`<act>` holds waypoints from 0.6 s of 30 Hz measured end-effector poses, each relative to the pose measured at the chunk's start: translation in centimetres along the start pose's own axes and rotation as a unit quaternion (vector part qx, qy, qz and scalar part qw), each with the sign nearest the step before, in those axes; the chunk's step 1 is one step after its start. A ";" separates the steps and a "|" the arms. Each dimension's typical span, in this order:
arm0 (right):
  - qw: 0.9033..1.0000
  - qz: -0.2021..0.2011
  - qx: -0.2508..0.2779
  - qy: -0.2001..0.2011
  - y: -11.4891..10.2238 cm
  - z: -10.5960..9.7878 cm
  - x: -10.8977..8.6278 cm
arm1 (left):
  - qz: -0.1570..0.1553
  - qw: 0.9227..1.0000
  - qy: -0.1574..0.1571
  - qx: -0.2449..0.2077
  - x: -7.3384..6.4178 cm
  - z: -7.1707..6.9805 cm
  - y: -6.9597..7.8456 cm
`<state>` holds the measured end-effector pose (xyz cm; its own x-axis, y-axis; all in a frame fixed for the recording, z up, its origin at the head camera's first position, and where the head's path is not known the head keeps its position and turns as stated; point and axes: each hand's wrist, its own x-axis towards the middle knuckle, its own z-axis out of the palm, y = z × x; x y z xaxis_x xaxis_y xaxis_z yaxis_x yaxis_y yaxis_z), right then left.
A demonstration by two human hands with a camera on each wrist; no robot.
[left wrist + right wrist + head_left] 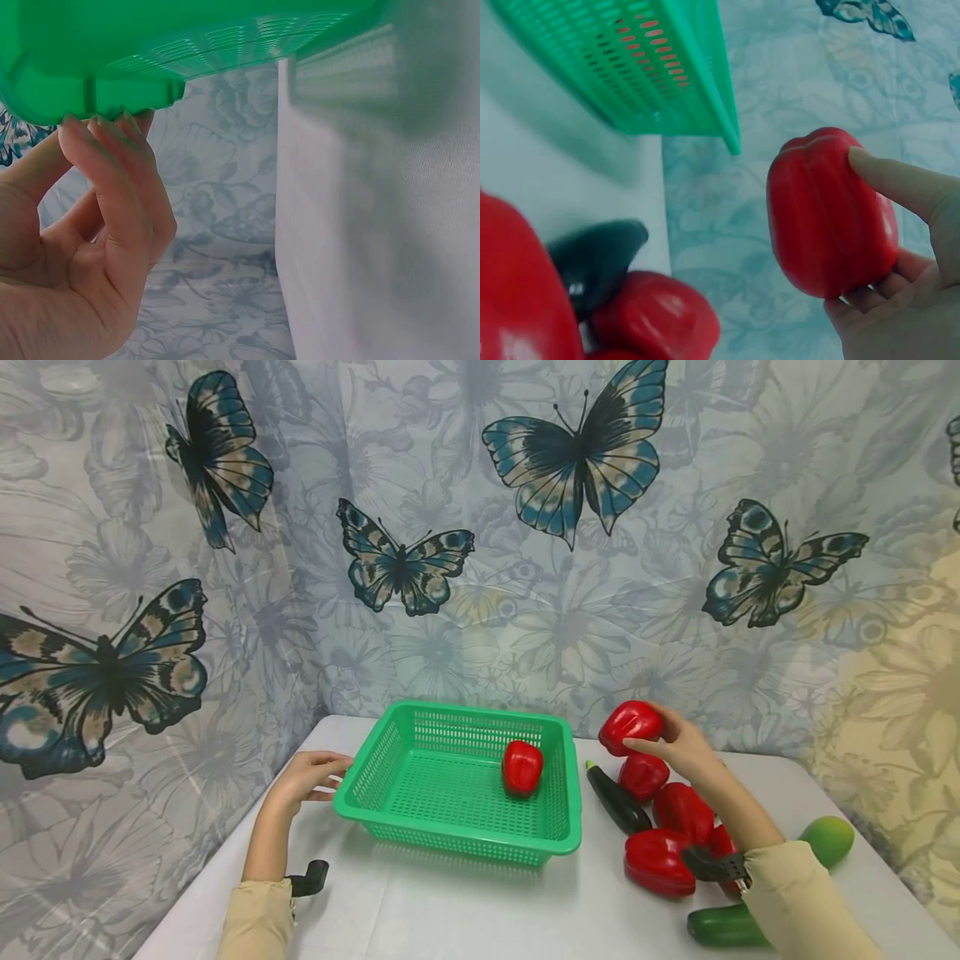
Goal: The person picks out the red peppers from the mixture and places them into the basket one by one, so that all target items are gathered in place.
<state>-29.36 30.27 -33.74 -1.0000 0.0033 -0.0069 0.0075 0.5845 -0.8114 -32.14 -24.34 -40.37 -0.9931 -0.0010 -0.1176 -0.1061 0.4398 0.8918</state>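
In the head view my right hand [678, 746] holds a red bell pepper [632, 727] above the other peppers, right of the green basket [457, 843]. The right wrist view shows the thumb on that pepper's near side and the other fingers curled beneath it. At the basket's left rim is my left hand [306, 778]. Its bent fingers [112, 187] meet the rim from outside in the left wrist view, with the thumb partly hidden behind them. One red bell pepper [522, 768] sits inside the basket, toward its right wall.
Right of the basket lie a dark eggplant [617, 797] and several red peppers [660, 862], partly covered by my right forearm. A green cucumber [723, 927] and a green mango [828, 840] are nearer the right edge. Butterfly-printed cloth [525, 635] hangs behind the white table [450, 910].
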 end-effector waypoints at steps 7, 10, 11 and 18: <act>0.999 -0.020 0.030 -0.004 -0.9 1.5 0.6 | 0.001 1.000 0.001 -0.002 0.1 0.0 -0.1; 0.999 -0.026 0.042 -0.008 -1.2 2.2 1.0 | 0.002 1.000 0.001 -0.003 0.2 0.0 -0.2; 0.999 -0.028 0.044 -0.009 -1.4 2.4 1.1 | 0.002 1.000 0.001 -0.003 0.2 0.0 -0.2; 0.997 -0.044 0.057 -0.016 -2.4 3.9 1.7 | 0.005 1.000 -0.001 -0.005 0.2 0.0 -0.2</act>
<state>-31.11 25.72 -34.06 -0.9962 -0.0712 0.0508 -0.0791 0.4854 -0.8707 -32.33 -24.48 -40.61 -0.9939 0.0046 -0.1102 -0.0974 0.4315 0.8968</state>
